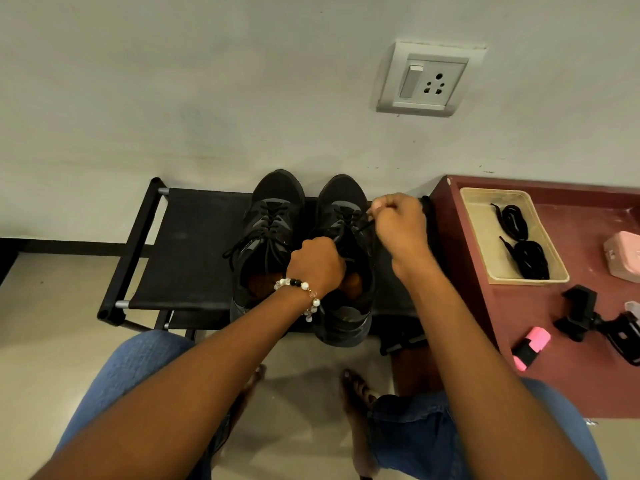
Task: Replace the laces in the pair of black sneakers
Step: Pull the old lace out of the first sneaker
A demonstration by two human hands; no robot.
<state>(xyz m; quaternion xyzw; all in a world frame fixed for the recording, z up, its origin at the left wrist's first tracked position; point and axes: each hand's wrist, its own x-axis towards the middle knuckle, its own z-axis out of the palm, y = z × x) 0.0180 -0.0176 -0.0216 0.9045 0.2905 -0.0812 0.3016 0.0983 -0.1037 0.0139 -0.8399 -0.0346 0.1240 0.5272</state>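
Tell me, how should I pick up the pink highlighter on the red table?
Grip the pink highlighter across its middle, coming from above. It lies flat and slanted on the red table, its long sides bare; the black clamp sits just beyond it.

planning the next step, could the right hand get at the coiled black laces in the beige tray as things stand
Probably yes, once it lets go. The right hand is pinching the right black sneaker's lace, and the coiled black laces lie uncovered in the open beige tray beside it, nothing between.

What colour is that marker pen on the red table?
The marker is pink with a black middle, seen in the head view, the only one.
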